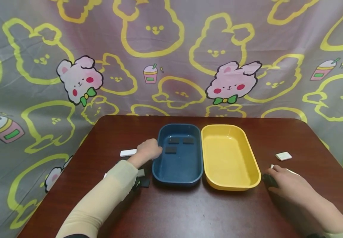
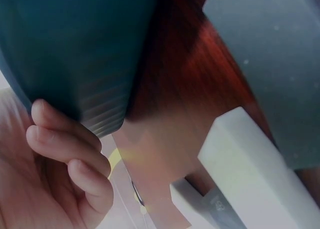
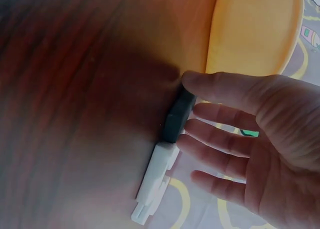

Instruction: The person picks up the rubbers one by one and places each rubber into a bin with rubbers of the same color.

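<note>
At the left rim of the blue tray [image 1: 178, 170] is my left hand [image 1: 149, 150]. Three of its curled fingers [image 2: 75, 144] show against the tray wall; its thumb and index finger are hidden in the left wrist view. Inside the tray lie three flat black blocks [image 1: 171, 150]. To the right of the yellow tray [image 1: 231, 155], my right hand [image 1: 290, 185] pinches a black block [image 3: 179, 114] with thumb and fingertips, close to the tabletop. White blocks [image 3: 156, 174] lie right beside that block, partly covered by the hand in the head view.
Under and beside the left forearm lie a white block [image 1: 128, 152], a grey block [image 1: 141, 173] and black blocks [image 1: 145, 183]. Farther right is another white block [image 1: 283, 156]. The two trays stand side by side on a brown table [image 1: 189, 211], with a patterned curtain [image 1: 171, 49] behind.
</note>
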### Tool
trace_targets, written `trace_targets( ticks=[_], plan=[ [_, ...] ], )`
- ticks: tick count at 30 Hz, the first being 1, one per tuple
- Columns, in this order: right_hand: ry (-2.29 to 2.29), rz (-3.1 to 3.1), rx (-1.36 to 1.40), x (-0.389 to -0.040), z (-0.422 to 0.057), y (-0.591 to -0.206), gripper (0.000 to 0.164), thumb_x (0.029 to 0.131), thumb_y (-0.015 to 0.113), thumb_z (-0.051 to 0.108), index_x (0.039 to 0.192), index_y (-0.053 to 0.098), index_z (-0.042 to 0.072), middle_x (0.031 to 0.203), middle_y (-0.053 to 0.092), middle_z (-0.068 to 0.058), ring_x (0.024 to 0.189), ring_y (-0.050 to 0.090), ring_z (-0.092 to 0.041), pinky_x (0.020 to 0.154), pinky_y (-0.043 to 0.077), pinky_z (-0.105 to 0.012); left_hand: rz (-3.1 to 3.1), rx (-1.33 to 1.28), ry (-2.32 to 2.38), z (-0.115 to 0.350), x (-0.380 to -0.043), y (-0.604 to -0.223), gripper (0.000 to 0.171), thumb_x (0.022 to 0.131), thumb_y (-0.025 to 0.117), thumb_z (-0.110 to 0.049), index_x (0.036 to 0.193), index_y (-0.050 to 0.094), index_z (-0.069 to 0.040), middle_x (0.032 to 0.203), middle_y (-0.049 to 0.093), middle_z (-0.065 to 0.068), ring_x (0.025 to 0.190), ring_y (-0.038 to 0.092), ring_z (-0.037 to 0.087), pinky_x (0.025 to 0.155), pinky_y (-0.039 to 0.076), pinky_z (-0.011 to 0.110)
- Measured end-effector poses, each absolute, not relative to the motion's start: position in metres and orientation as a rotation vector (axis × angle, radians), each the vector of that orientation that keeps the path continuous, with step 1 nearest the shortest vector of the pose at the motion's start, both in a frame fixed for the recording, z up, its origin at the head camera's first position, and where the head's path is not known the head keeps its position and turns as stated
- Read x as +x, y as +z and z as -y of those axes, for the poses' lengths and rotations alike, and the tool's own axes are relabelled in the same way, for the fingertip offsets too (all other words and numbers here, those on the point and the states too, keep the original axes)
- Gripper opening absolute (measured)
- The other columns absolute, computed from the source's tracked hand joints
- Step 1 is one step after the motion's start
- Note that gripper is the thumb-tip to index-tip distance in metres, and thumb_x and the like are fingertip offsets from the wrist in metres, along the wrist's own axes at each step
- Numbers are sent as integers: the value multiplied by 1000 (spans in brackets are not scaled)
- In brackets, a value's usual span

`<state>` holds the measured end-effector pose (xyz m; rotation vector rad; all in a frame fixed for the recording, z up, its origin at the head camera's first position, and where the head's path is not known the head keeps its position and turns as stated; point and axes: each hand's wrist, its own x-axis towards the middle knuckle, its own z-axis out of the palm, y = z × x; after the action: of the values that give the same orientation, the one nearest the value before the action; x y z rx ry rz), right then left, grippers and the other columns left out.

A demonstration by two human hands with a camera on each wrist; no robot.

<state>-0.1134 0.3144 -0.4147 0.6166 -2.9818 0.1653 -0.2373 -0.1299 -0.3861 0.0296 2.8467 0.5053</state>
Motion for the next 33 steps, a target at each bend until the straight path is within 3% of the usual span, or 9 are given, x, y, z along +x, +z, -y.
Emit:
trace_targets(
  ticks=[16,33],
  plan=[
    [144,2993,548,-115,-310,-418,43,62,87,9,93,57,9,81,56,-2,69,62,-26,55,49,-45,-2844,23,504,130,-237,-387,32,93,52,-22,66,60,-8,59,57,7,53,57,19,48,39,30],
    [194,2986,603,-115,-313,-419,34,63,87,10,90,68,9,78,53,6,66,57,-14,59,49,-40,-2840,18,500,130,-237,-385,31,93,52,-21,66,60,-8,59,58,7,54,58,19,49,41,31]
  ],
)
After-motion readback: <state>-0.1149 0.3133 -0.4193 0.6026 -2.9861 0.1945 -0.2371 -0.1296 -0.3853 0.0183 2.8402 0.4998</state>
